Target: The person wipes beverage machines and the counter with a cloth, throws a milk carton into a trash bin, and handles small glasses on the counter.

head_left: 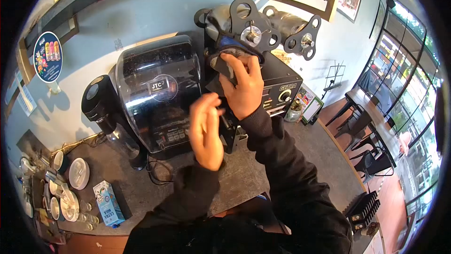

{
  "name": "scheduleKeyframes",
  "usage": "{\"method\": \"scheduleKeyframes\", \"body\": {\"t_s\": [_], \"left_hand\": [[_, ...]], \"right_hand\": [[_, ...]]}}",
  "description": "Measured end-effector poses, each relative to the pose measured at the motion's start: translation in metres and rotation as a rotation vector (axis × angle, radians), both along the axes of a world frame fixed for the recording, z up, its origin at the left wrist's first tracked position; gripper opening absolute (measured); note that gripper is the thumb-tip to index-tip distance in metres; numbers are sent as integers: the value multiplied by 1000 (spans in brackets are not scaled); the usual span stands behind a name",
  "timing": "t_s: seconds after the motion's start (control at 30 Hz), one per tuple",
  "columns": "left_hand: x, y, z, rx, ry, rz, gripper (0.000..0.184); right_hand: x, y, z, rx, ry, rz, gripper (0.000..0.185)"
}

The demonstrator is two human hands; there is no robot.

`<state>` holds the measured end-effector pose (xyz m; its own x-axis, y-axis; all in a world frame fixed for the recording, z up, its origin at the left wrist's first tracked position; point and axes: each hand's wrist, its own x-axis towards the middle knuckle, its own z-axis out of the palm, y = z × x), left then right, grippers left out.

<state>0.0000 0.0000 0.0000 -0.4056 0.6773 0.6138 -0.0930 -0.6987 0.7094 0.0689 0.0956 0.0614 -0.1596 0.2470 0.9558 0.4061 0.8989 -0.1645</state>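
Note:
My right hand (pixel 244 87) is closed on a dark cap-like cloth piece with blue edging (pixel 231 42), its fingers pinched over the front of it. What exactly the piece is cannot be made out. It is raised in front of a black machine marked GEITRA (pixel 285 87), partly covering a roller with a black looped end plate (pixel 253 31). My left hand (pixel 206 134) is slightly blurred, fingers stretched out and holding nothing visible. It hovers before the right side of a JTC blender housing (pixel 159 94) with a clear dark cover.
Left of the blender stands a black bottle-shaped appliance (pixel 112 117). A blue Ultra Milk carton (pixel 108 203), a white bowl (pixel 79 173) and several cups and small glasses occupy the counter's left. A jar (pixel 295 110) and desk calendar (pixel 312 110) are right of the machine.

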Motion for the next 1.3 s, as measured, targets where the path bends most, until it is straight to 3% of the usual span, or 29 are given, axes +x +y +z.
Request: {"method": "scheduleKeyframes", "body": {"t_s": [0.07,0.1,0.17,0.23,0.33,0.37,0.43,0.5,0.63,0.67,0.7,0.8,0.83,0.9,0.97,1.0,1.03,1.13,1.2,1.3], "left_hand": [[20,2,1,86,94,87,47],[18,-6,16,226,-414,-410,61],[24,4,30,128,-83,-75,65],[11,28,31,287,-110,-169,69],[0,66,44,384,-397,-142,69],[-10,83,46,375,-514,-142,69],[-18,90,67,392,-486,-63,64],[-25,112,79,426,-471,63,62],[-37,146,98,406,-151,382,50],[-42,155,103,391,55,630,46],[-39,163,110,392,71,718,41],[-53,182,129,415,-43,385,35],[-63,183,133,404,249,594,33],[-75,190,138,292,339,200,29],[-64,200,133,403,343,210,35],[-56,188,130,301,279,95,43],[-56,177,123,292,376,166,50],[-54,182,102,240,344,254,47],[-52,178,83,303,224,317,44],[-50,165,53,188,107,250,39]], "right_hand": [[-1,-5,5,-16,100,89,44],[-13,-11,7,-26,116,90,44],[-15,-14,13,-49,157,306,44],[-12,-17,19,-116,92,306,39],[-17,-7,24,-262,59,678,28],[-13,-5,28,-261,57,675,28],[3,-4,46,-47,-55,392,24],[16,14,70,364,81,50,24],[19,64,87,463,57,-132,31],[19,72,83,449,9,-195,33],[18,76,79,449,5,-195,33],[15,90,73,394,18,-96,39],[14,94,72,396,17,-93,39],[11,97,71,505,-14,-234,41],[12,95,70,500,-15,-205,42],[12,90,71,494,-34,-218,42],[13,88,70,488,-56,-233,42],[10,95,71,534,-40,-230,43],[7,96,72,574,-3,-213,42],[5,89,72,577,-3,-212,41]]}}
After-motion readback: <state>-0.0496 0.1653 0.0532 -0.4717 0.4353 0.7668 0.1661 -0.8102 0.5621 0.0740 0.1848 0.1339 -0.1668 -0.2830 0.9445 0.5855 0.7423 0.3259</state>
